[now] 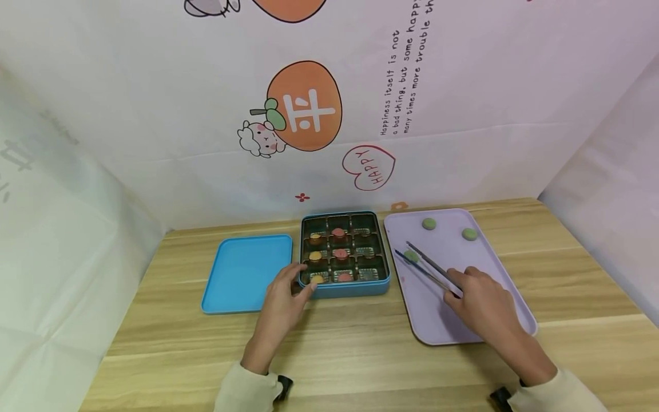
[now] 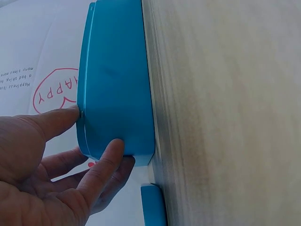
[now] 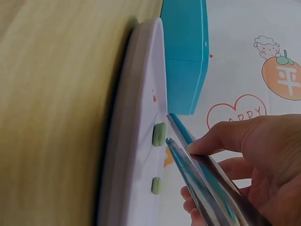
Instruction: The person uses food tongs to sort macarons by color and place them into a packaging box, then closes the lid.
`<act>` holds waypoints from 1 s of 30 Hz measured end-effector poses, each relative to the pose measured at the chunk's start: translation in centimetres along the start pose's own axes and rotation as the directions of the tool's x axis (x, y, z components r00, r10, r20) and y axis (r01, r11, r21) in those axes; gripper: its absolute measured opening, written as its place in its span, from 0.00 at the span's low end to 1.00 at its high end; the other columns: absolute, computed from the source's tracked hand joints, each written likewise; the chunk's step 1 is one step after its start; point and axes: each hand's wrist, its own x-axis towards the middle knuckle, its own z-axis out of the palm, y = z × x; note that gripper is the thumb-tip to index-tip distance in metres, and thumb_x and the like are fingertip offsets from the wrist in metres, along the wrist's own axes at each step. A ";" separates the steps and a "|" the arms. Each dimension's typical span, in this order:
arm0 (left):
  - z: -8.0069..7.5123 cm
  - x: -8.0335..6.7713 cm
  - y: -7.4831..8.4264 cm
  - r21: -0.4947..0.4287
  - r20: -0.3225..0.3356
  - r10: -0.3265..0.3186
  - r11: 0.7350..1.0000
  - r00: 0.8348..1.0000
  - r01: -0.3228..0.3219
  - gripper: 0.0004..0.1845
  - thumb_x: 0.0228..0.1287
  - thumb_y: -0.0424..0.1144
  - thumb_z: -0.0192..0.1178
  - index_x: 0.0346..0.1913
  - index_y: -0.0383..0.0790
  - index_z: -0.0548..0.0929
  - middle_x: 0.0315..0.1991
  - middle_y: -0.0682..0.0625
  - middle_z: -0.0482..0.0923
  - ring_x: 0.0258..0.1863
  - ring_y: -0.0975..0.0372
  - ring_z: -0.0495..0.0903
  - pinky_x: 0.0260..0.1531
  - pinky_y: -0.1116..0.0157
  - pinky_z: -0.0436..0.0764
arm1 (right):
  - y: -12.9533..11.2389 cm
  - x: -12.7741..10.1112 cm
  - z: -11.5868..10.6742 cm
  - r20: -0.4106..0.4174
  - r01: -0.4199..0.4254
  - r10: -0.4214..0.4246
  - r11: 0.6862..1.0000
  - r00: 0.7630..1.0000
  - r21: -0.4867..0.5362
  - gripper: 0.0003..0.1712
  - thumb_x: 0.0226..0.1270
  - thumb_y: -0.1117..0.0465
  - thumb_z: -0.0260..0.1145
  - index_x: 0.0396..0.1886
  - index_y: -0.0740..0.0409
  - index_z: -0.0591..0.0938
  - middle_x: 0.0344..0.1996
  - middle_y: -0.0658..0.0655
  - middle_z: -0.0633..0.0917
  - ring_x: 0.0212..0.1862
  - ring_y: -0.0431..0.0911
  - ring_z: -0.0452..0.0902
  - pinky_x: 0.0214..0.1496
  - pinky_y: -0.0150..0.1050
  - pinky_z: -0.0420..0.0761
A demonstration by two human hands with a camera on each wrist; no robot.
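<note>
My left hand (image 1: 282, 300) holds the front left corner of a blue box (image 1: 351, 289), thumb at the front rim and fingers at the left side. Inside, the clear divided insert has yellow macarons (image 1: 315, 256) in the left column and pink macarons (image 1: 341, 254) in the middle one; the right column's compartments hold none. My right hand (image 1: 484, 300) grips metal tongs (image 1: 435, 273) over a lilac tray (image 1: 458, 315). Their parted tips stand about a green macaron (image 1: 411, 256); whether they touch it I cannot tell. Two more green macarons (image 1: 429, 224) lie farther back.
A blue lid (image 1: 247, 274) lies on the wooden table (image 1: 340, 355), left of the box. Behind the table hangs a white printed cloth (image 1: 206, 143), and pale cloth also borders both sides. The tray stands close to the box's right side.
</note>
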 end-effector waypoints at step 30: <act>0.0 0.0 -0.1 -0.007 -0.006 0.006 1.000 1.000 -0.006 0.24 0.72 0.38 0.68 0.67 0.34 0.81 0.74 0.33 0.71 0.70 0.39 0.74 0.65 0.40 0.77 | 0.8 -0.5 0.9 -0.014 -0.012 0.012 1.000 1.000 0.026 0.22 0.60 0.64 0.73 0.54 0.68 0.87 0.31 0.63 0.84 0.25 0.50 0.74 0.18 0.48 0.73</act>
